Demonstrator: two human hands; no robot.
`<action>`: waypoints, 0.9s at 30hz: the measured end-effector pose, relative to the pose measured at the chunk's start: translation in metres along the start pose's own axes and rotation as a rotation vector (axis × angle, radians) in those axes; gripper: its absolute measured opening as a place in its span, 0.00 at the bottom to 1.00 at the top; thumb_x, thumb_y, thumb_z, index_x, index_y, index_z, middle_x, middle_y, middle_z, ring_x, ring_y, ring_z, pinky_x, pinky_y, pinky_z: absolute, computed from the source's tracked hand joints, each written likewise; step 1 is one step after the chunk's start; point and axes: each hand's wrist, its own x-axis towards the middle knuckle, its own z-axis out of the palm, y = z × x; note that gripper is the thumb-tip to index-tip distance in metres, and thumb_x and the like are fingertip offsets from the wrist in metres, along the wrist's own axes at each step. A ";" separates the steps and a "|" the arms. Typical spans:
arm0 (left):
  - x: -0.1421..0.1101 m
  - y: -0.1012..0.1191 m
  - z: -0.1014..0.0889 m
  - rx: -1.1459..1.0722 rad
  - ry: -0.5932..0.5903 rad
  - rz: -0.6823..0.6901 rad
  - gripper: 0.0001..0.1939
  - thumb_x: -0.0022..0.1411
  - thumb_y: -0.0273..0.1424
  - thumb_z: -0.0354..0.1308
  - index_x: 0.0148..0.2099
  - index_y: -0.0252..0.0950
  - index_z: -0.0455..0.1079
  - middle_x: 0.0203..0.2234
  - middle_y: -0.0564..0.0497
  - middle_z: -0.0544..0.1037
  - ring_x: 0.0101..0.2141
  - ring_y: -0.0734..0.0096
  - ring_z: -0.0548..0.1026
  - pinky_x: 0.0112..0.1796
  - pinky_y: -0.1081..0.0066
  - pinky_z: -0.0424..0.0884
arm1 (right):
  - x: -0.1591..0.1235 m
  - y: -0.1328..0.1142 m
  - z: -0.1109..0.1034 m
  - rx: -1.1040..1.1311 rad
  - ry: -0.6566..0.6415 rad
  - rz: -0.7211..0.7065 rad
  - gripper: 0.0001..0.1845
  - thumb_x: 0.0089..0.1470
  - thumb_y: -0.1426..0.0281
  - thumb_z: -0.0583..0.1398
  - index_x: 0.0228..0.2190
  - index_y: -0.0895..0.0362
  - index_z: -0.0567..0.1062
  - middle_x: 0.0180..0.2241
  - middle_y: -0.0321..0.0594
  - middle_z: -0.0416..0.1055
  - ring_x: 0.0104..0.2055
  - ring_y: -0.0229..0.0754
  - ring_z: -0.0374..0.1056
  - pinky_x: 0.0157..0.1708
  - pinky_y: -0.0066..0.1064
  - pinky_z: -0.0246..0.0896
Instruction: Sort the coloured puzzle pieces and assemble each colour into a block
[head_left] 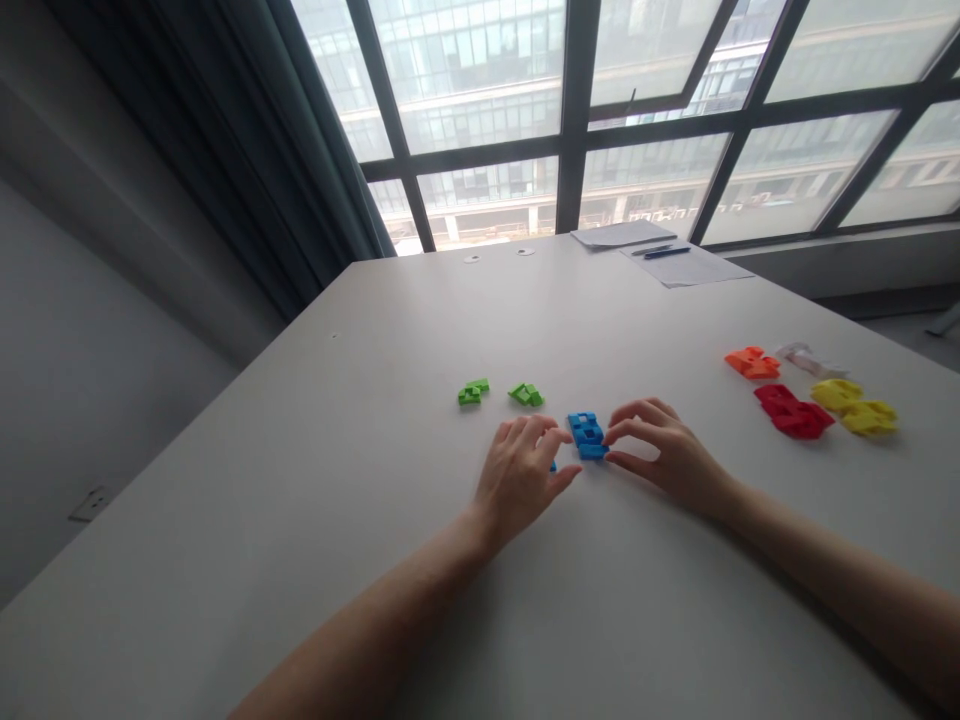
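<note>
A cluster of blue interlocking plastic blocks (586, 436) lies on the white table in front of me. My right hand (664, 450) is at its right side, with thumb and index fingertips closed on the lower right corner. To the left of the cluster, my left hand (525, 468) hovers low, palm down, its thumb and index finger apart. Another bit of blue block (553, 466) peeks out beneath the left hand, mostly hidden. Just beyond, two small groups of green blocks rest on the table, a left group (472, 392) and a right group (526, 395).
Toward the right are orange blocks (753, 362), red blocks (792, 412), yellow blocks (855, 406) and a crumpled clear plastic bag (814, 360). Papers (624, 235) and pens (666, 252) lie at the table's far edge by the window. A dark curtain (300, 130) hangs on the left.
</note>
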 end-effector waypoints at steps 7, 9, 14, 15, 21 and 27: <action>0.001 -0.001 0.001 0.019 -0.013 0.165 0.03 0.63 0.31 0.59 0.40 0.39 0.72 0.41 0.49 0.77 0.42 0.64 0.73 0.45 0.61 0.65 | -0.001 0.001 0.003 -0.034 -0.011 0.002 0.05 0.56 0.64 0.62 0.35 0.50 0.74 0.41 0.42 0.73 0.44 0.47 0.67 0.45 0.43 0.62; 0.001 -0.001 0.001 0.024 -0.016 0.172 0.04 0.63 0.31 0.59 0.41 0.40 0.72 0.42 0.49 0.77 0.43 0.64 0.73 0.45 0.61 0.65 | -0.001 0.001 0.003 -0.033 -0.012 0.002 0.05 0.56 0.64 0.62 0.34 0.50 0.73 0.40 0.42 0.73 0.44 0.47 0.67 0.45 0.43 0.62; 0.001 -0.001 0.001 0.022 -0.026 0.165 0.05 0.64 0.30 0.59 0.42 0.42 0.73 0.41 0.50 0.77 0.43 0.65 0.72 0.47 0.61 0.65 | -0.001 0.001 0.002 -0.026 -0.008 -0.014 0.03 0.56 0.65 0.62 0.33 0.50 0.74 0.40 0.42 0.73 0.44 0.47 0.67 0.45 0.43 0.63; 0.001 -0.001 0.001 0.022 -0.026 0.167 0.05 0.64 0.30 0.58 0.42 0.42 0.74 0.41 0.51 0.78 0.43 0.65 0.72 0.47 0.61 0.65 | -0.001 0.001 0.002 -0.023 -0.006 -0.015 0.03 0.56 0.65 0.62 0.33 0.50 0.74 0.40 0.42 0.73 0.44 0.47 0.67 0.45 0.42 0.63; 0.000 -0.003 0.002 0.019 -0.055 0.198 0.06 0.65 0.31 0.56 0.43 0.41 0.73 0.39 0.52 0.80 0.41 0.66 0.72 0.47 0.61 0.63 | -0.001 -0.001 0.002 -0.011 -0.015 -0.014 0.01 0.57 0.67 0.61 0.33 0.50 0.73 0.40 0.42 0.72 0.44 0.46 0.66 0.46 0.43 0.63; 0.000 -0.004 0.003 0.018 -0.081 0.207 0.07 0.66 0.33 0.57 0.45 0.41 0.73 0.38 0.53 0.80 0.41 0.65 0.72 0.47 0.61 0.62 | 0.000 -0.001 0.001 -0.008 -0.023 -0.013 0.01 0.58 0.67 0.60 0.33 0.51 0.73 0.40 0.42 0.72 0.44 0.46 0.66 0.46 0.43 0.63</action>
